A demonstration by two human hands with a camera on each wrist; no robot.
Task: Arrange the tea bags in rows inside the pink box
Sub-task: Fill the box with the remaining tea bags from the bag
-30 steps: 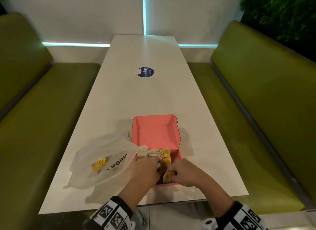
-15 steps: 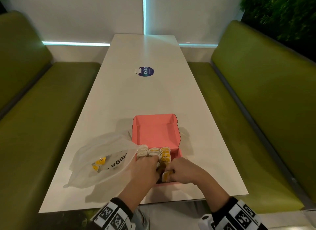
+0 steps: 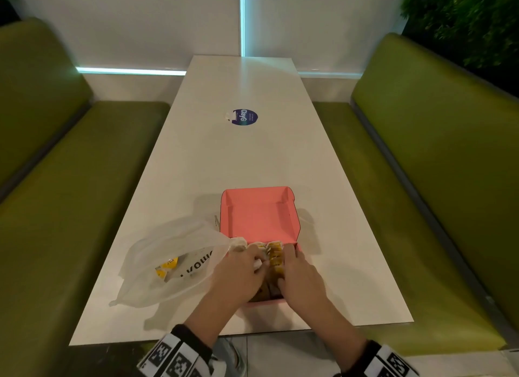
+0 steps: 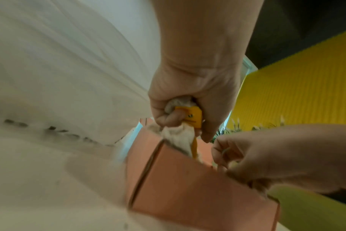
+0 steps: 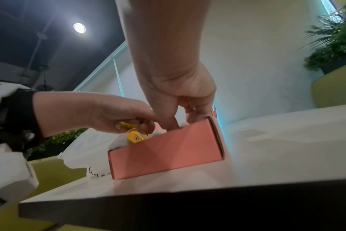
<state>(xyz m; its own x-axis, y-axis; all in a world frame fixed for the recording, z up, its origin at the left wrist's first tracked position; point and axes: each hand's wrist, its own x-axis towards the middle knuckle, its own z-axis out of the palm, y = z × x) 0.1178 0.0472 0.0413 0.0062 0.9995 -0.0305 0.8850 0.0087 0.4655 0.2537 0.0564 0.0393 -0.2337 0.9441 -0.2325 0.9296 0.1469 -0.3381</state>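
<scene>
Gripping a tea bag (yellow tag showing), my left hand sits over the pink box; my right hand dips loosely curled fingers inside. Beyond lies the plastic bag.

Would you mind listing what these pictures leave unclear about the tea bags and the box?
- Tea bag rows: in the head view the left hand and right hand cover most of the pink box, so no count is possible.
- Plastic bag: cloudy film hides how many tea bags remain inside.
- Right hand's fingertips: in the right wrist view they dip behind the box wall.
- Tag print on the tea bag held by the left hand: blurred.
</scene>
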